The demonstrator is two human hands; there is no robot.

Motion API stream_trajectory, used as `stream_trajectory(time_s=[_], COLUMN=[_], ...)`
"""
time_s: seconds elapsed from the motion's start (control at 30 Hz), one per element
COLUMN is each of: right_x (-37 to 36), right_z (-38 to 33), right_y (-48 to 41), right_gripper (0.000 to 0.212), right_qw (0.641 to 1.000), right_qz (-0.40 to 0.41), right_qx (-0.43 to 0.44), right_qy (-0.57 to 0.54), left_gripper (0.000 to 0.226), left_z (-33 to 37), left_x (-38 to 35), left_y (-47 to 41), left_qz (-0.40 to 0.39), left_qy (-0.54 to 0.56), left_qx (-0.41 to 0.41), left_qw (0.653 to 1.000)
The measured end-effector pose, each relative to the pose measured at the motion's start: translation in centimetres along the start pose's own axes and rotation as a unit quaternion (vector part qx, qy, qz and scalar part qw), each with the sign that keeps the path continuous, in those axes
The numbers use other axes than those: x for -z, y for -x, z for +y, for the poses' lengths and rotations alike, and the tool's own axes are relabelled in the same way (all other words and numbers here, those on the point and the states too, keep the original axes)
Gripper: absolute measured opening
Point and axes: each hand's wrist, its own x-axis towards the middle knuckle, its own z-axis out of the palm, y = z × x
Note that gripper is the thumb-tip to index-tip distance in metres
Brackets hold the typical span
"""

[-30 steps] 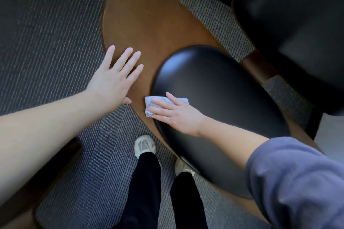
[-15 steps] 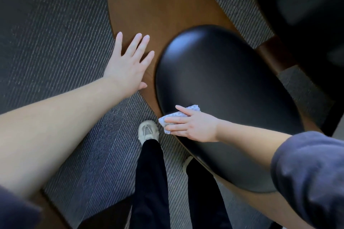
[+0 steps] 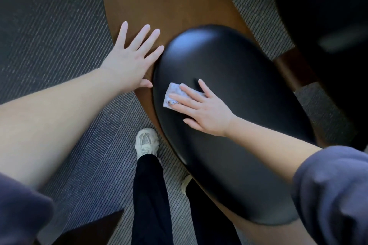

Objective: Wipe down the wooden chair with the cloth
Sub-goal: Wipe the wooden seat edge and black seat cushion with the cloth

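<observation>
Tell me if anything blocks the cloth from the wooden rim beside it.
Nothing visible does. The cloth, under the right hand, lies on the black cushion near its edge, and the wooden rim beside it is bare. The left hand rests on that rim farther up.

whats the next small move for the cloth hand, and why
Probably slide the cloth a little left, off the cushion onto the wood rim. The right hand presses it flat with straight fingers just inside the cushion's left edge. The wood rim lies right beside it, and the left hand braces flat on that rim further up.
</observation>
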Motion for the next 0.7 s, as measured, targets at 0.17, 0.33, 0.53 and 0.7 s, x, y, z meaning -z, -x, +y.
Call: stream_trajectory(time_s=[0.17,0.33,0.53,0.7], right_x=[0.1,0.4,1.1,1.9], right_z=[-0.1,0.9,4.5,6.9], right_y=[0.6,-0.9,-3.4,-4.4], right_gripper=[0.06,0.057,0.056,0.062], right_qw=[0.993,0.997,0.984,0.877], right_qz=[0.015,0.023,0.057,0.085], right_qx=[-0.116,-0.066,-0.16,-0.429], right_qy=[-0.019,-0.016,-0.046,-0.198], left_gripper=[0.126,0.136,0.135,0.134], left_z=[0.7,0.8,0.6,0.6], left_x=[0.6,1.0,1.2,1.7], left_y=[-1.1,-2.2,-2.4,-2.7], left_qz=[-0.039,-0.058,-0.088,-0.139], left_qy=[-0.014,-0.02,-0.01,0.007], left_qx=[-0.005,-0.016,-0.02,-0.017], left_qw=[0.999,0.998,0.996,0.99])
